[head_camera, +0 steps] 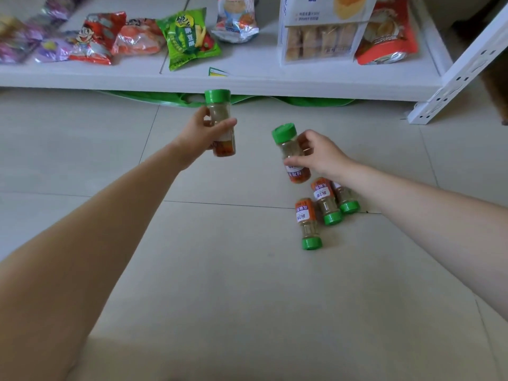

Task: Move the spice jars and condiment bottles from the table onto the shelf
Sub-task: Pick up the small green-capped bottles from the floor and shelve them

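Observation:
My left hand [204,130] grips a green-capped spice jar [220,105] upright, lifted just below the white shelf's front edge [247,83]. My right hand [320,152] holds a second green-capped jar [288,141] with an orange label, tilted slightly left, above the tiled floor. Three more jars of the same kind lie on the floor under my right forearm: one [308,222] nearest me, one [325,200] in the middle, and one [347,199] partly hidden by my wrist.
Snack bags fill the shelf: a green bag [189,37], a red cartoon bag [96,37], a boxed pastry pack [320,31] and a red bag [387,37]. A white slotted upright [461,67] stands at right. A green bag [247,99] lies under the shelf.

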